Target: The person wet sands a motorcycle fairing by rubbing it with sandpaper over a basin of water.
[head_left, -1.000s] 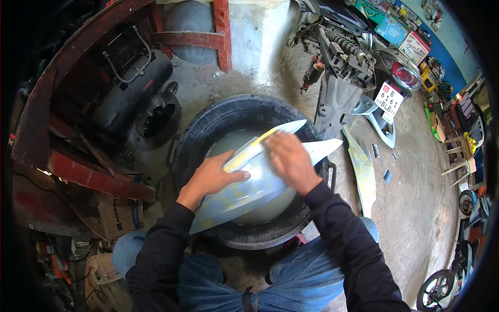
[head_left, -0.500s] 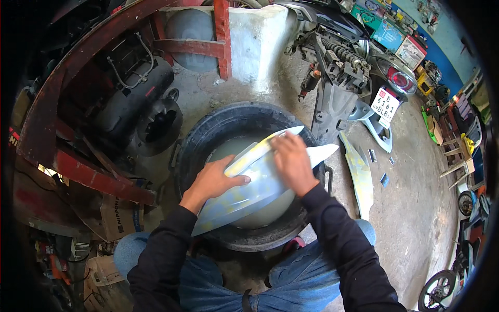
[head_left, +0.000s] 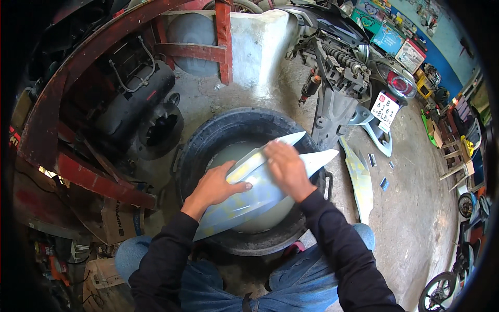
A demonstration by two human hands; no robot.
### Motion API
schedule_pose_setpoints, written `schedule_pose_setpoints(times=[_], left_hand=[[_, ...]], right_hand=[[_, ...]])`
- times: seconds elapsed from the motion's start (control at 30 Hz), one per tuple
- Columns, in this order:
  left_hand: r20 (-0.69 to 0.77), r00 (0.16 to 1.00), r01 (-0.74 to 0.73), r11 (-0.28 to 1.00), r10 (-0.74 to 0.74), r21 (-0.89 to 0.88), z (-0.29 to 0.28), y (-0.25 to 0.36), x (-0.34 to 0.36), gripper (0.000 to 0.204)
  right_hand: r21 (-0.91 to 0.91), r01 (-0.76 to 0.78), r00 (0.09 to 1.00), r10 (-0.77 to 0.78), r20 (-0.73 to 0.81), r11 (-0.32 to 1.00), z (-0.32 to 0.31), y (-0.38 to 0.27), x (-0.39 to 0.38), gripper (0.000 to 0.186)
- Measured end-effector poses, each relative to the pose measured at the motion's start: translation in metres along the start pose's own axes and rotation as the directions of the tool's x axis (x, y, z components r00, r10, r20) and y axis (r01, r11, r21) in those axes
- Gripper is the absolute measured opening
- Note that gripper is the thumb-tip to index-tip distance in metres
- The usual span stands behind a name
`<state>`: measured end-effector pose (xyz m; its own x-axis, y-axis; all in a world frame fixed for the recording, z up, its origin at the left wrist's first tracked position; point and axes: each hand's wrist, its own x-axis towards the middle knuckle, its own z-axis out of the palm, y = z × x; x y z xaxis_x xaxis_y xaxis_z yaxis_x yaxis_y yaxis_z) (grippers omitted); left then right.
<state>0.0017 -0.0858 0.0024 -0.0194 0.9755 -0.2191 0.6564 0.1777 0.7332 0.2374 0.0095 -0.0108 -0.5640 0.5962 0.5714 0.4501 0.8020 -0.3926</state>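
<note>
My left hand [head_left: 218, 184] grips a pale plastic body panel [head_left: 244, 208] with yellow patches and two pointed tips, held over a black tub [head_left: 202, 140] of cloudy water. My right hand [head_left: 283, 166] presses on the panel's upper part with fingers together; whatever is under them is hidden. A second patchy panel [head_left: 358, 182] lies on the floor to the right, beside small blue-and-silver pieces [head_left: 383, 183].
A red wooden frame [head_left: 104, 179] and a dark compressor tank [head_left: 135, 109] are at the left. A partly dismantled motorbike [head_left: 338, 88] stands beyond the tub. Clutter and chairs [head_left: 457, 156] line the right side, with a wheel [head_left: 434, 291] low at right.
The tub, panel and both hands appear slightly lower in view, along with the surroundings. My right hand has shifted a little along the panel, its fingers still on it.
</note>
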Motion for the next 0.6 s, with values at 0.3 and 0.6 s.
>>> schedule_pose_setpoints(times=[0.3, 0.6], left_hand=[[0.026, 1.0, 0.009, 1.0, -0.01, 0.022, 0.0, 0.007, -0.002, 0.094], [-0.021, 1.0, 0.008, 0.996, -0.006, 0.092, 0.004, 0.013, -0.004, 0.096]], right_hand=[[-0.112, -0.038, 0.998, 0.032, -0.057, 0.993, -0.004, 0.009, 0.004, 0.028], [-0.176, 0.032, 0.996, -0.046, -0.078, 0.984, 0.005, -0.002, -0.009, 0.027]])
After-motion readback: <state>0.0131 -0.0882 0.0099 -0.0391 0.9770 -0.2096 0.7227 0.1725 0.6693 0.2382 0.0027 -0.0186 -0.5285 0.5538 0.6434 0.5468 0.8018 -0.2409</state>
